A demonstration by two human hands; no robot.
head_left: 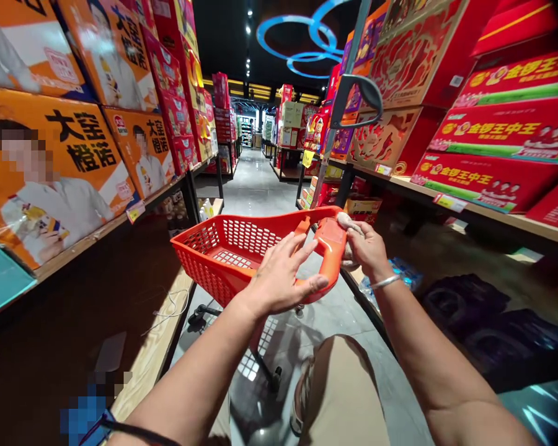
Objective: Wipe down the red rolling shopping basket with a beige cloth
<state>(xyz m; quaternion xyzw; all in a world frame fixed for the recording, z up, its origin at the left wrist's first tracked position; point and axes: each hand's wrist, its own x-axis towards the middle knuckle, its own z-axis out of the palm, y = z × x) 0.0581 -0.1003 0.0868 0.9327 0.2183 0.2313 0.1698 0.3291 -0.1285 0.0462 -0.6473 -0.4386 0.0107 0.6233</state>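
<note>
A red plastic shopping cart [199, 257] with a perforated basket stands in front of me, nothing showing inside it. My left hand [283, 272] lies over the cart's handle frame, fingers spread and the thumb stretched along its near side. At the right end of the handle [331, 248], my right hand [365, 248] is closed on a pale grey cloth [351, 223], which presses against the red plastic. Part of the cloth hangs below the fingers. A silver bracelet circles my right wrist.
Orange drink cartons [51, 173] line the left shelf; red boxes [478, 179] fill the right one. A grey metal post [341, 118] with a dark hook-shaped loop rises at the right. The tiled aisle [251, 170] runs ahead. A white cable [174, 303] lies on the lower left ledge.
</note>
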